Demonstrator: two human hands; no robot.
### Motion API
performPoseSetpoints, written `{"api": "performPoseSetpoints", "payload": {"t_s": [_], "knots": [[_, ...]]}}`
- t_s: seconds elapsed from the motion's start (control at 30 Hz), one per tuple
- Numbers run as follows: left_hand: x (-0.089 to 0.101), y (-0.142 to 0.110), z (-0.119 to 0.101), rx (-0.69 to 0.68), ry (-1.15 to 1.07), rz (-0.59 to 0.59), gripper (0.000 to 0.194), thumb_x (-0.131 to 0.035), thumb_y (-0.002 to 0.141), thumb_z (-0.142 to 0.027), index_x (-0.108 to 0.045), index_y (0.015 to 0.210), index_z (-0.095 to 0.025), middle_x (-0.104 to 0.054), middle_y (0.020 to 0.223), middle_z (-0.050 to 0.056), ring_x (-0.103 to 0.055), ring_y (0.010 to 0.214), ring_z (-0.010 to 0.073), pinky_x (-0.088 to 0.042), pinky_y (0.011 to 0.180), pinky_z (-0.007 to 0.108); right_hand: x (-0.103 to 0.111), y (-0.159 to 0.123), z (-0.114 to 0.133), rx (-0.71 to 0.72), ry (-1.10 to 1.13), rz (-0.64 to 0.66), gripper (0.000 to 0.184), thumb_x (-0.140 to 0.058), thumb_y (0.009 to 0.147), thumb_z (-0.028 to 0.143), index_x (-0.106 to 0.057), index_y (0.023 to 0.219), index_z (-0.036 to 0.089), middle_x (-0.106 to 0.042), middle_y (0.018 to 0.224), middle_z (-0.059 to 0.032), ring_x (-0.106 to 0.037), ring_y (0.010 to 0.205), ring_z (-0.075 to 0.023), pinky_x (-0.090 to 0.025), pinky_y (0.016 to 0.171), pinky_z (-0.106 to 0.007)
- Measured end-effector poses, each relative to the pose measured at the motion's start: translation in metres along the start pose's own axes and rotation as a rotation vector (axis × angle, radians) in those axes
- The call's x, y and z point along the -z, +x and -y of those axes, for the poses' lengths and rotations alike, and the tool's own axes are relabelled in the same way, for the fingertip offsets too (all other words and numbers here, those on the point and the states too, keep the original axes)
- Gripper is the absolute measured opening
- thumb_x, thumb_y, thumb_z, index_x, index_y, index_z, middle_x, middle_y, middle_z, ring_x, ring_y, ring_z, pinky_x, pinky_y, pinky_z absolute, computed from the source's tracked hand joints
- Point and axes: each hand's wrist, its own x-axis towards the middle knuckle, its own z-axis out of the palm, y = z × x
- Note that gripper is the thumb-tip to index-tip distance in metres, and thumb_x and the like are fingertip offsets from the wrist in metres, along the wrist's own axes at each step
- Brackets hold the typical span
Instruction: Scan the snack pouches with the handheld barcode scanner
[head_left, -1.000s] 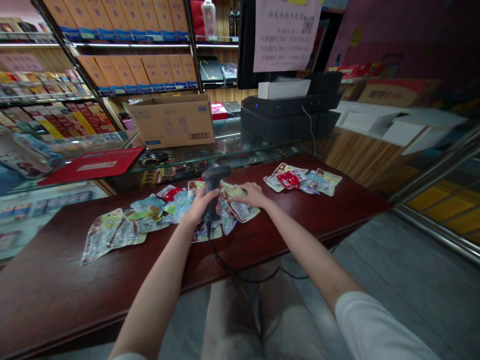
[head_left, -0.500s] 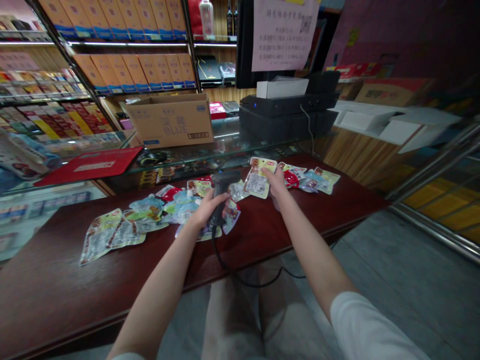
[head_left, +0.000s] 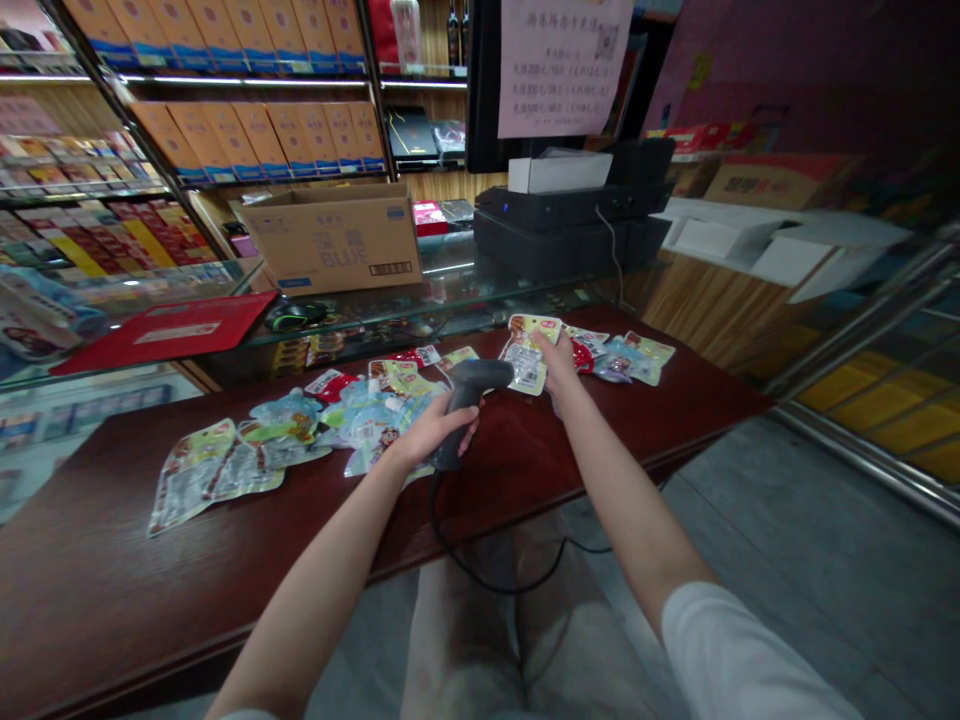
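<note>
Left hand (head_left: 431, 432) is gripping the scanner (head_left: 466, 400), fingers wrapped round its handle; right hand (head_left: 556, 355) is pinching a packet (head_left: 525, 352) just beyond the scanner's head, above the counter (head_left: 517, 470). Barcode side should be facing the scanner, packet flat and steady.

- In front of you runs a dark red wooden counter (head_left: 112, 590), with a loose spread of colourful snack packets (head_left: 225, 465) lying on its left half.
- A smaller heap of packets (head_left: 626, 358) lies near its far right end.
- Behind it you have a glass display case (head_left: 420, 300); on top sit a red flat mat (head_left: 161, 330) and, just beside that, a black computer mouse (head_left: 289, 315).
- Further back stands an open brown cardboard box (head_left: 334, 240).
- To its right you see a black printer (head_left: 570, 225), with a white paper notice (head_left: 562, 65) hanging above.
- Shelves of orange boxes (head_left: 247, 140) fill the back left.
</note>
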Motion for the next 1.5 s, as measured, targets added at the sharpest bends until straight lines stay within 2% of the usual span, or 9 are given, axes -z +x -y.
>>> {"api": "performPoseSetpoints", "payload": {"t_s": [0.3,0.6,0.77,0.93,1.03,1.13,1.23,1.33,1.5], "knots": [[0.002,0.002,0.003,0.002,0.008,0.044,0.040,-0.070,0.075,-0.051,-0.050,0.085,-0.018,-0.054,0.057,-0.004,-0.050,0.042,0.0104,-0.039,0.044,0.024,-0.003,-0.005,0.000,0.005,0.107,-0.010,0.036,-0.072,0.069,0.037,-0.053,0.096,0.022,-0.072,0.091,-0.0037,-0.071,0.080,-0.0215,-0.060,0.077,-0.041],[0.009,0.000,0.005,-0.010,-0.035,-0.029,0.042,-0.072,0.075,-0.052,-0.052,0.086,-0.018,-0.057,0.064,-0.003,-0.051,0.045,0.0090,-0.042,0.044,0.023,0.016,0.014,-0.001,0.093,-0.152,-0.157,0.030,-0.061,0.076,0.039,-0.053,0.098,0.020,-0.070,0.099,-0.0095,-0.070,0.092,-0.0243,-0.058,0.081,-0.042],[0.020,0.001,0.003,-0.064,-0.133,-0.164,0.042,-0.073,0.073,-0.052,-0.051,0.087,-0.019,-0.057,0.067,-0.003,-0.050,0.045,0.0078,-0.040,0.043,0.022,0.047,0.024,0.001,0.155,-0.608,-0.312,0.040,-0.052,0.082,0.029,-0.055,0.117,0.011,-0.064,0.119,-0.0222,-0.062,0.113,-0.0313,-0.048,0.100,-0.052],[0.031,0.006,0.006,-0.073,-0.144,-0.220,0.044,-0.073,0.071,-0.056,-0.050,0.076,-0.018,-0.053,0.057,-0.004,-0.049,0.042,0.0082,-0.039,0.041,0.022,0.051,0.005,0.008,0.335,-1.097,-0.461,0.074,-0.060,0.081,0.026,-0.033,0.147,0.004,-0.028,0.154,-0.0303,-0.032,0.143,-0.0404,-0.029,0.114,-0.060],[0.032,0.006,0.006,-0.086,-0.149,-0.229,0.044,-0.073,0.071,-0.055,-0.050,0.075,-0.018,-0.053,0.059,-0.004,-0.049,0.043,0.0082,-0.040,0.042,0.023,0.043,-0.008,0.012,0.401,-1.188,-0.249,0.061,-0.054,0.086,0.026,-0.043,0.145,0.014,-0.036,0.153,-0.0219,-0.033,0.142,-0.0374,-0.027,0.114,-0.061],[0.030,0.004,0.004,-0.073,-0.154,-0.243,0.044,-0.074,0.069,-0.055,-0.050,0.079,-0.019,-0.054,0.061,-0.004,-0.050,0.045,0.0085,-0.041,0.043,0.023,0.040,-0.010,0.010,0.283,-1.246,0.030,0.041,-0.057,0.083,0.024,-0.065,0.123,0.017,-0.056,0.134,-0.0186,-0.045,0.132,-0.0361,-0.029,0.112,-0.060],[0.029,0.002,0.003,-0.064,-0.165,-0.265,0.044,-0.074,0.070,-0.054,-0.050,0.083,-0.019,-0.054,0.065,-0.004,-0.050,0.046,0.0082,-0.041,0.043,0.023,0.041,-0.006,0.007,0.211,-1.258,0.019,0.037,-0.057,0.077,0.014,-0.069,0.112,0.018,-0.062,0.128,-0.0165,-0.050,0.127,-0.0350,-0.027,0.112,-0.061],[0.031,0.002,0.003,-0.079,-0.185,-0.270,0.046,-0.075,0.070,-0.053,-0.050,0.088,-0.019,-0.055,0.069,-0.004,-0.050,0.046,0.0080,-0.042,0.043,0.023,0.034,-0.006,0.006,0.357,-1.157,0.033,0.042,-0.052,0.079,0.012,-0.066,0.119,0.017,-0.060,0.133,-0.0152,-0.050,0.128,-0.0320,-0.028,0.113,-0.056],[0.033,0.004,0.005,-0.078,-0.167,-0.275,0.045,-0.074,0.070,-0.053,-0.050,0.086,-0.018,-0.054,0.067,-0.004,-0.050,0.046,0.0079,-0.041,0.043,0.023,-0.008,-0.028,-0.003,0.382,-1.068,0.347,0.042,-0.058,0.090,0.041,-0.065,0.124,0.017,-0.069,0.116,-0.0140,-0.059,0.110,-0.0311,-0.039,0.103,-0.047]]}}
